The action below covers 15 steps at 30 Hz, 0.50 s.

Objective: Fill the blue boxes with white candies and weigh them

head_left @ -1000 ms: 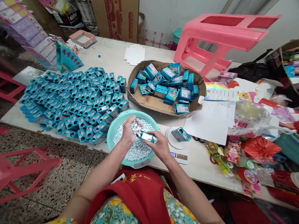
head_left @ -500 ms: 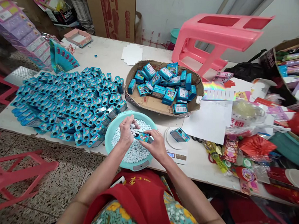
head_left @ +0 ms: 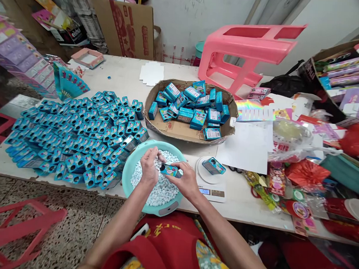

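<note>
Over a turquoise basin of small white candies, my right hand grips a small blue candy box, tilted with its dark round opening facing left. My left hand is cupped around some of the white candies, close to that opening. Just right of the basin, another blue box lies on the round plate of a white digital scale. Its display is lit.
Many blue boxes with holes stand packed on the table's left. A cut-down cardboard box behind the basin holds more. A pink stool lies tipped at the back. Bags and packets clutter the right.
The view has shifted slightly, so the scene sits lower and further left. The candy box in my right hand is turned a little, and my left hand stays at its opening.
</note>
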Each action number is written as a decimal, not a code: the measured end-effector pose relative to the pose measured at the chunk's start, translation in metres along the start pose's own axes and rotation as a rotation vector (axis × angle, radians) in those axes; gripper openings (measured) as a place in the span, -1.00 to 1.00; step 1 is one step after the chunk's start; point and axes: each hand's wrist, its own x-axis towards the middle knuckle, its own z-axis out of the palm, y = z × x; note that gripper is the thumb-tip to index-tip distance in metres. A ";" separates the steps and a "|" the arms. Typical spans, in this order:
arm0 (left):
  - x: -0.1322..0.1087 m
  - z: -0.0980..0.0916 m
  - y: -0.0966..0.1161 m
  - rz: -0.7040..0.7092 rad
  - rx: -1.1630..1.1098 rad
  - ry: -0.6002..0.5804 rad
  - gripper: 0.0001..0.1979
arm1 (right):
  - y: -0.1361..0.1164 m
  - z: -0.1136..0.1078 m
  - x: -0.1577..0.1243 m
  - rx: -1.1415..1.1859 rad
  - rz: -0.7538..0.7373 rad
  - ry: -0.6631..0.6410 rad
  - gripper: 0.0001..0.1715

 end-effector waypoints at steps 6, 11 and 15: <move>-0.003 0.003 0.000 0.085 0.073 -0.026 -0.80 | -0.001 -0.004 -0.001 0.018 -0.006 0.022 -0.65; -0.003 0.007 -0.001 0.057 0.064 0.011 -0.83 | -0.003 -0.008 -0.004 0.008 -0.017 0.055 -0.65; -0.005 0.011 -0.005 0.025 0.027 -0.007 -0.84 | 0.000 -0.004 -0.002 0.002 -0.014 0.053 -0.64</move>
